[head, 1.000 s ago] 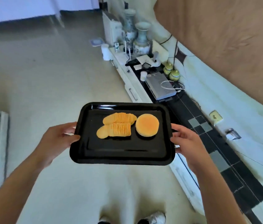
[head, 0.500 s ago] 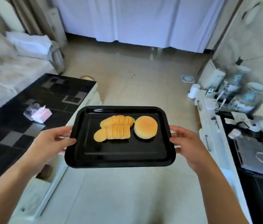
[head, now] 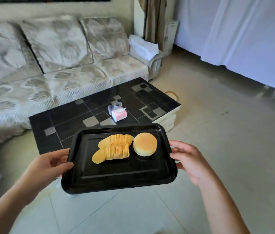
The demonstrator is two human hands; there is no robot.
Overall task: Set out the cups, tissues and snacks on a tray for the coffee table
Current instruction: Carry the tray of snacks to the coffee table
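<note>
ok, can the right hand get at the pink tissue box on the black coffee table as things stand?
Probably not yet: the right hand grips the black tray's edge, and the pink tissue box sits well beyond the tray, mid coffee table.

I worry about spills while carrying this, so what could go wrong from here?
The chips and bun lie loose on the smooth tray; a tilt could slide them off. Left hand and right hand grip only the rims. The cups and tissue box could get knocked on landing.

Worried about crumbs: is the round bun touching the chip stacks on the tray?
Apart. The head view shows a dark strip of tray between the bun and the chip stacks.
</note>
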